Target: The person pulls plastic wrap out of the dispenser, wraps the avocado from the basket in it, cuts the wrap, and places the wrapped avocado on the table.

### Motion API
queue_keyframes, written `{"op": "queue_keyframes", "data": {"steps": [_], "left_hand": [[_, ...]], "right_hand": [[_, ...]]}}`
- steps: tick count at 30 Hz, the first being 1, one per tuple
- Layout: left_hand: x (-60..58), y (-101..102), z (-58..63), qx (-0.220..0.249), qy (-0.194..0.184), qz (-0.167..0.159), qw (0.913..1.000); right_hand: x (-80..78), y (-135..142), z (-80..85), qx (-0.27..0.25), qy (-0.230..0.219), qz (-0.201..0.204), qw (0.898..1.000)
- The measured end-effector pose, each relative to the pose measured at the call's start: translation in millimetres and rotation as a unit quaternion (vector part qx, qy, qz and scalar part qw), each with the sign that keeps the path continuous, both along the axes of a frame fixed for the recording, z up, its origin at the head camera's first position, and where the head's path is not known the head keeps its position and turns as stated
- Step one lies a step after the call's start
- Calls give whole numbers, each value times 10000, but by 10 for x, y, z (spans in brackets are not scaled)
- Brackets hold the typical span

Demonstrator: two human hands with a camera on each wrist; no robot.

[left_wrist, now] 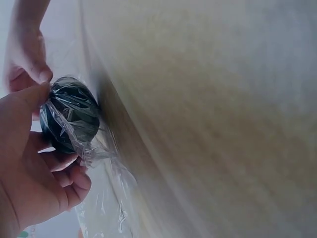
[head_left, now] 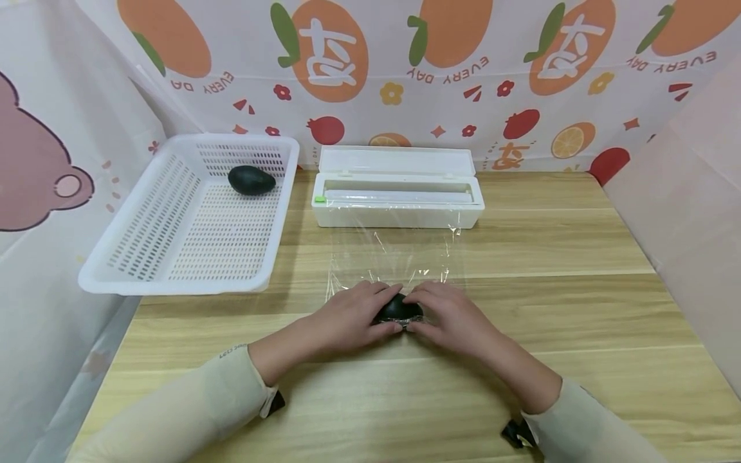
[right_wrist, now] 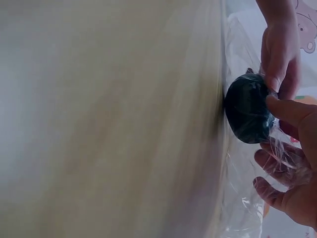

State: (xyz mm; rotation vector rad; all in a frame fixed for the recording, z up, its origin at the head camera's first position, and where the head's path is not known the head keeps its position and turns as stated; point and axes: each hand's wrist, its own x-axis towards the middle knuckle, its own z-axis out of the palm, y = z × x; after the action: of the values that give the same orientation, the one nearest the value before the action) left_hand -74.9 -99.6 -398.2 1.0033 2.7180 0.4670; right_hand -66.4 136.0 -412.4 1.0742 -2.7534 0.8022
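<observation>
One dark fruit [head_left: 398,307], before the white box [head_left: 399,166], is partly wrapped, gripped by left hand [head_left: 354,315] and right hand [head_left: 454,319], film [head_left: 399,254] uncut; second fruit [head_left: 251,181], seemingly bare, occupies basket [head_left: 173,285] left of box.

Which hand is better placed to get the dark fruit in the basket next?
Probably the left hand: it is nearer the white basket than the right hand is. Both hands hold the film-wrapped fruit now, though.
</observation>
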Motion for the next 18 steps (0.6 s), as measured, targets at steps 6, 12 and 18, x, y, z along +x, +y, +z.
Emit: {"op": "queue_keyframes", "data": {"steps": [6,12,18], "left_hand": [[-15,-16,45,122,-339,87,9993],[-64,-15,91,659,-118,-47,9977],[-131,-7,85,900,-109,-156,9958]], "right_hand": [[-30,-22,19,-196,-268,-80,9994],[-81,-16,43,-297,-567,-107,9979],[-142,6,79,-217,-808,-18,9965]]}}
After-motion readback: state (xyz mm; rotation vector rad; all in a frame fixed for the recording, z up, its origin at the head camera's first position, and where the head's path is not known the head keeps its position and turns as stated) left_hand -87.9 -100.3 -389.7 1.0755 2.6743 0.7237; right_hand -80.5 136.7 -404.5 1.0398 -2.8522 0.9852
